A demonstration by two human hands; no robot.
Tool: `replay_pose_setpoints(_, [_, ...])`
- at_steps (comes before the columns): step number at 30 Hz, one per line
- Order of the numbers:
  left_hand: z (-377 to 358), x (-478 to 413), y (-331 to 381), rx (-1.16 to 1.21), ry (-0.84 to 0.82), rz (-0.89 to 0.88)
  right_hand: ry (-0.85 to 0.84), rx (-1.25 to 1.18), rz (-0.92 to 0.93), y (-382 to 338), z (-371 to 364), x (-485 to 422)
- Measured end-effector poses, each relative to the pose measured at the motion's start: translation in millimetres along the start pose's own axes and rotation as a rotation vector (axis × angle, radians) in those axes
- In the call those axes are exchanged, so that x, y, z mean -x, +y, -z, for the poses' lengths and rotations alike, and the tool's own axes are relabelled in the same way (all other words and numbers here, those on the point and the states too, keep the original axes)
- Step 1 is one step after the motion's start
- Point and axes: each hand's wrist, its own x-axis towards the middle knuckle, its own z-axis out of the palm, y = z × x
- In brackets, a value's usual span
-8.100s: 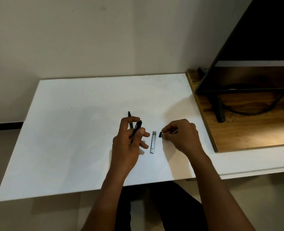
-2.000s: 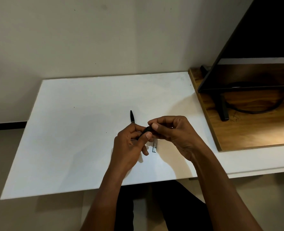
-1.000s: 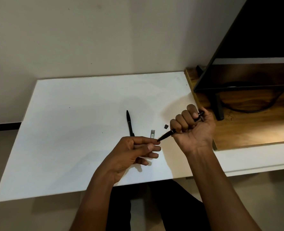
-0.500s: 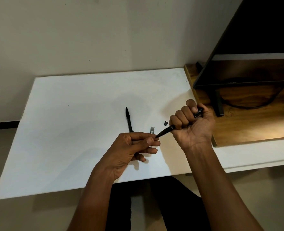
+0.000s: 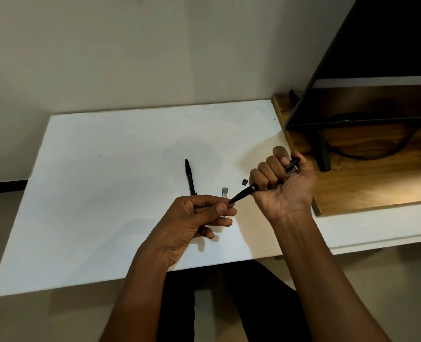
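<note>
Hands parted since 2 s ago, pen now stretched between them.
Right hand (image 5: 283,191) fists the black pen (image 5: 241,194) above the white table (image 5: 105,193); left hand (image 5: 194,218) pinches its tip. 1 spare pen (image 5: 190,177), a case (image 5: 225,191) and a cap (image 5: 244,181) lie beyond.

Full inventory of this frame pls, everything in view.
held pen: 1, black, in right fist, tip at left fingertips
lying pen: 1, black, on table beyond left hand
small case: 1, clear, on table, partly hidden by left hand
small cap: 1, black, on table beside right hand
table: 1, white, centre
wooden desktop: 1, brown, right
screen: 1, black, on wooden desktop
cable: 1, black, under screen
left hand: pinches pen tip
right hand: grips pen
</note>
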Motion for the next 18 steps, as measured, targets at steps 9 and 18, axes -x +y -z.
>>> replay_pose_setpoints(9, [-0.2, -1.5, -1.7, -0.017, 0.02, -0.001, -0.001, -0.008, -0.012, 0.5, -0.6, -0.6])
replay_pose_setpoints(18, [7.0, -6.2, -1.4, -0.08, 0.222, -0.026, 0.197, 0.239, -0.055, 5.0, 1.2, -7.4])
